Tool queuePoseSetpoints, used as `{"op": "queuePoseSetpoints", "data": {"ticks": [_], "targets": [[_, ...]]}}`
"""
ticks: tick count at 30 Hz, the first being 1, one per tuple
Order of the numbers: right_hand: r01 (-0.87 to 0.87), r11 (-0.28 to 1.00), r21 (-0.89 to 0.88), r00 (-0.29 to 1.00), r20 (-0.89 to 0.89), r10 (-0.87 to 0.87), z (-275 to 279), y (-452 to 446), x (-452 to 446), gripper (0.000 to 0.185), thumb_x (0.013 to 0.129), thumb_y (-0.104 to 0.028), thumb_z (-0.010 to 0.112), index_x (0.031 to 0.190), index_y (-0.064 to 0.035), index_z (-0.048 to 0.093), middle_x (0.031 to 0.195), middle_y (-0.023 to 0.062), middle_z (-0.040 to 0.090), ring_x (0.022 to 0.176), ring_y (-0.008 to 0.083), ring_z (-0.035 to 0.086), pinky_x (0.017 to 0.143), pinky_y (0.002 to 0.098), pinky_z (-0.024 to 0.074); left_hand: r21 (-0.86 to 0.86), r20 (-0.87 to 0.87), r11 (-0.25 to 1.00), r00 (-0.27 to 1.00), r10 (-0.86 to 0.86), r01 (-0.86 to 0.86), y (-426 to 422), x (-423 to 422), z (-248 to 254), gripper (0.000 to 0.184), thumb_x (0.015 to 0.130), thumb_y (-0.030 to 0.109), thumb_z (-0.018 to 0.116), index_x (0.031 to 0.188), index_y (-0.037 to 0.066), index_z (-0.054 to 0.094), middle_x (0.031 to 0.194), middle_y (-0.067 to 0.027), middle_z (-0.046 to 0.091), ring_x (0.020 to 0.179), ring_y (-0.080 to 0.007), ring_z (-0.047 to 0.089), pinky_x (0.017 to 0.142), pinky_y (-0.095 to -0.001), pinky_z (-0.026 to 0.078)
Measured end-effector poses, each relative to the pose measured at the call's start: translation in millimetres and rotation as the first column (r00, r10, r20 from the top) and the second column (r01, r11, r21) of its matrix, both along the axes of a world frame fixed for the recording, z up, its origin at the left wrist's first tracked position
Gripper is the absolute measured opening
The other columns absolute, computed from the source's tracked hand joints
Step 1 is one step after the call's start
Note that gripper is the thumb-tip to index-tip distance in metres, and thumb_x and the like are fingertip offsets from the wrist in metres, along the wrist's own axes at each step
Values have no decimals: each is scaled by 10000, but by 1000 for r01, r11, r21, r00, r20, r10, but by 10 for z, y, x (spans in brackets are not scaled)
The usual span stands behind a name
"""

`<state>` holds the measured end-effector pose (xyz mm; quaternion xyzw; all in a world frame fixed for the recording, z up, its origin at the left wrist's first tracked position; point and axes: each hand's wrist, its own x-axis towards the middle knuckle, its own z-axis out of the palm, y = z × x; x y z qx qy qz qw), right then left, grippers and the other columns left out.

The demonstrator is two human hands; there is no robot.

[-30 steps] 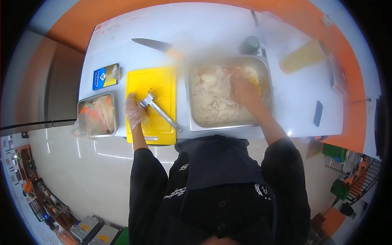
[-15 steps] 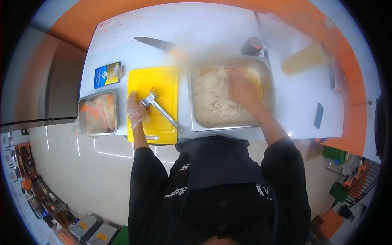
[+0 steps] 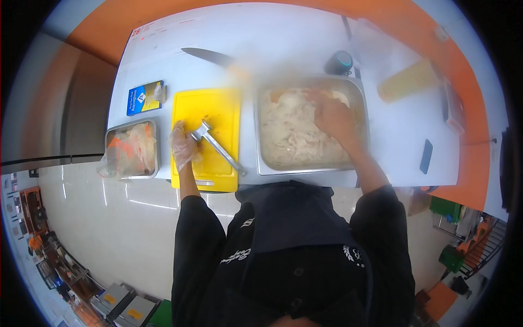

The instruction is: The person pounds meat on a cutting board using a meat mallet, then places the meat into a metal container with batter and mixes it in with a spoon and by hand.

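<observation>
My left hand (image 3: 184,147), in a clear plastic glove, lies at the left side of a yellow cutting board (image 3: 226,114), fingers stretched out. Close beside its thumb is the head of a metal meat mallet (image 3: 218,148), whose handle slants down to the board's right edge. My right hand (image 3: 333,117) reaches into a deep steel pan (image 3: 311,170) of pale, wet, coated pieces that look like meat (image 3: 289,131). Its fingers are bunched at the pan's far side, their tips partly hidden in the food; what they grip is unclear.
A knife (image 3: 207,55) lies behind the board, its handle end blurred. Left are a blue and yellow box (image 3: 144,99) and a small steel tray (image 3: 157,136) holding plastic-wrapped food. On the right stand a dark cylinder (image 3: 339,63), a yellowish container (image 3: 408,82) and a phone-like slab (image 3: 426,156).
My right hand has shifted slightly right within the pan, and the yellowish patch beside it no longer shows. The left hand and mallet keep their places on the board.
</observation>
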<state>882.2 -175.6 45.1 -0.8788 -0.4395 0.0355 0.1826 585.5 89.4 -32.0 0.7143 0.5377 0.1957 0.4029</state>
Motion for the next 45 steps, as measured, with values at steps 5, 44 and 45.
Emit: {"op": "queuePoseSetpoints", "data": {"ticks": [5,44,45], "targets": [[50,994,-102,998,-20,-52,-65,-14,163,252,828,-146,530,1035,-128,672,903,154,685,810,353,664,741,483,519,288,-54,951,993,-105,116,175,-90,-303,315,888,-9,495,1195,-10,562,1046,-147,631,773,-264,667,532,-345,561],[-37,963,-269,998,42,50,-85,457,109,307,759,-158,580,987,28,668,1007,243,656,956,364,650,829,450,537,62,43,998,999,-10,7,57,-30,-134,303,923,-40,460,1213,-17,545,1060,-141,611,569,-204,615,412,-297,488],[-17,950,-311,1000,7,20,-52,474,131,304,763,-155,576,986,31,667,1010,237,656,963,363,649,837,449,534,95,20,995,999,-26,24,60,-29,-139,301,926,-38,459,1213,-16,544,1056,-140,611,566,-202,612,411,-295,485]]}}
